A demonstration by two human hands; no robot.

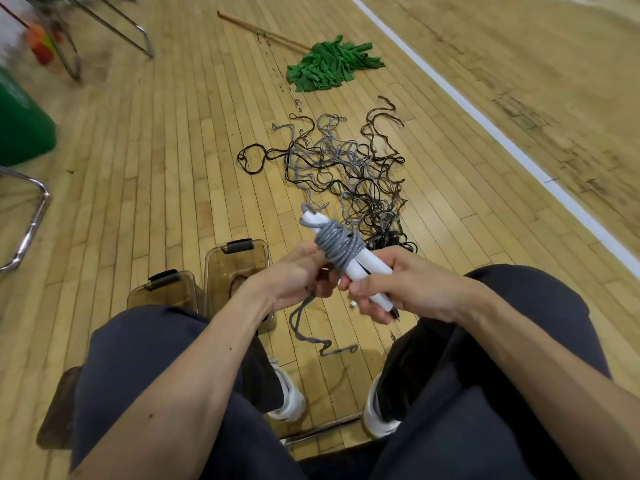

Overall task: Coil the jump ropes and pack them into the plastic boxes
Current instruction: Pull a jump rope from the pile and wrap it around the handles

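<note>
A grey jump rope (337,244) is wound in several turns around its two white handles (370,268), held above my knees. My right hand (398,287) grips the near ends of the handles. My left hand (299,275) holds the rope just below the coil, and a loose grey tail (304,332) hangs from it down to the floor. Two brownish clear plastic boxes with dark latches stand on the floor to the left, one nearer (162,292) and one beside it (235,268). A tangled pile of grey and dark jump ropes (349,178) lies on the floor ahead.
I sit with both legs in dark trousers and white shoes (379,415) on a wooden gym floor. A green mop (329,64) lies beyond the pile. A white court line (485,123) runs on the right. Metal chair legs (31,223) and a green bin (20,126) stand at the left.
</note>
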